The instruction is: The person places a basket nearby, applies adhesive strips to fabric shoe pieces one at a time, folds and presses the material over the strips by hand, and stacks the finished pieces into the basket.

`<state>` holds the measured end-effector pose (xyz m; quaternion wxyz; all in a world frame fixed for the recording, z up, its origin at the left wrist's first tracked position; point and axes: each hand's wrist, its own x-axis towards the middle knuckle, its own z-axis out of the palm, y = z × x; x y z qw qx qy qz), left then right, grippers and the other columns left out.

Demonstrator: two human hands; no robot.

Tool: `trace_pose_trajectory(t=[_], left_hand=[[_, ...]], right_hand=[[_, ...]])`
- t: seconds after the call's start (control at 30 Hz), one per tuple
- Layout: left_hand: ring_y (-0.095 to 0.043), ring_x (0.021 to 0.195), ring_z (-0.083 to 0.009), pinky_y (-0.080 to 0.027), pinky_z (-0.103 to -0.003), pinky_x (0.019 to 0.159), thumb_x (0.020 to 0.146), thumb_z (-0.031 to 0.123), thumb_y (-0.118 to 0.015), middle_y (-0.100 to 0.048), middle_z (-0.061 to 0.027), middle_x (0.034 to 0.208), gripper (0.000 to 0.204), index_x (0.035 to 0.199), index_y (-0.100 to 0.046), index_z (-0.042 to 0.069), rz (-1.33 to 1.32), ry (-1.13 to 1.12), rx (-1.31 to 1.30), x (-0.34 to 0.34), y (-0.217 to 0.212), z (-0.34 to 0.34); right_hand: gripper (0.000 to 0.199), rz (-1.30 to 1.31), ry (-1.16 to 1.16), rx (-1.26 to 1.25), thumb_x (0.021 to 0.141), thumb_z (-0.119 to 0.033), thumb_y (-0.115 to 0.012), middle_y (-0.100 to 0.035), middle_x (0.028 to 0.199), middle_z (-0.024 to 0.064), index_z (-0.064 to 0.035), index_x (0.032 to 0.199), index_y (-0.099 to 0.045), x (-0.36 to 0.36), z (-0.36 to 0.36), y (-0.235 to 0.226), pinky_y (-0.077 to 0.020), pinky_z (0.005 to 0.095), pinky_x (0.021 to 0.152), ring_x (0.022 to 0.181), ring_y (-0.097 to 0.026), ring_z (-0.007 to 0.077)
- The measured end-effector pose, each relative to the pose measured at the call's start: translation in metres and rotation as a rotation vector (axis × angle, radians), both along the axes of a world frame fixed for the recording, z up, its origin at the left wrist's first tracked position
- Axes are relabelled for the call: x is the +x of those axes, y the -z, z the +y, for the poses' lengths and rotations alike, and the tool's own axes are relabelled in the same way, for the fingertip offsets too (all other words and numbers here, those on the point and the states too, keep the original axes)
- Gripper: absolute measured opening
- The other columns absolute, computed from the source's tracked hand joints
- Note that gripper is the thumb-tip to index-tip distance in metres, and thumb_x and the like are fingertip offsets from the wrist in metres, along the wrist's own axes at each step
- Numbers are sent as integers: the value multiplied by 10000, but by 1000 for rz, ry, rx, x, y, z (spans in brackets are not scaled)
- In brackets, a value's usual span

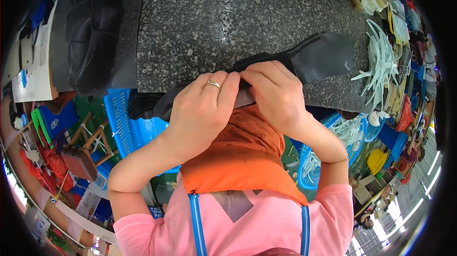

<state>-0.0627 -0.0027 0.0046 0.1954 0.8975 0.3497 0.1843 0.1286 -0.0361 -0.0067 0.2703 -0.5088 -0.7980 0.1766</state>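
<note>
A long black strip of leather-like sheet [323, 57] lies across the near edge of the speckled stone slab [200, 23]. My left hand [202, 108], with a ring on one finger, grips it near its middle. Close beside it, my right hand [276, 89] pinches the same piece with thumb and fingers. The fingertips of both hands almost meet and cover the part between them. To the right, the wide end of the strip rests flat on the stone. On the left it runs under my left hand to the slab's edge.
Dark padded pieces [93, 32] lie left of the slab. Pale green strips [381, 61] are heaped at its right edge. Below stand a blue crate [119, 130] on the left and a round blue basket [302, 172] of pale strips on the right. An orange apron [238, 165] covers my front.
</note>
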Motion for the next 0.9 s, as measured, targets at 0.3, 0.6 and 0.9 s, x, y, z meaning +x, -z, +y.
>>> trace_pose_trajectory(t=[0.3, 0.6, 0.9], left_hand=[[-541, 1281, -274, -433, -446, 1059, 804, 93, -607, -562, -115, 1391, 463, 1262, -605, 26, 200, 338, 108, -71, 24, 0], [-548, 1053, -321, -469, -406, 909, 723, 123, -787, -588, -124, 1143, 508, 1187, -619, 0, -179, 74, -268, 31, 9, -4], [-548, 1038, -295, -464, -394, 896, 765, 63, -734, -603, -77, 1107, 255, 1015, -698, 34, -268, 56, -323, 25, 23, -1]], right_hand=[[323, -39, -524, 187, 748, -164, -654, -668, 1137, 103, -21, 1036, -691, 36, -16, 5, -545, 401, 952, 1022, -648, 274], [452, -188, -181, -126, 665, -129, -768, -581, 989, 113, 16, 1063, -611, 46, 6, -37, -529, 385, 784, 916, -589, 290], [252, -210, -263, -76, 696, -117, -690, -580, 997, 88, -14, 923, -656, 59, 7, -29, -525, 365, 774, 930, -579, 271]])
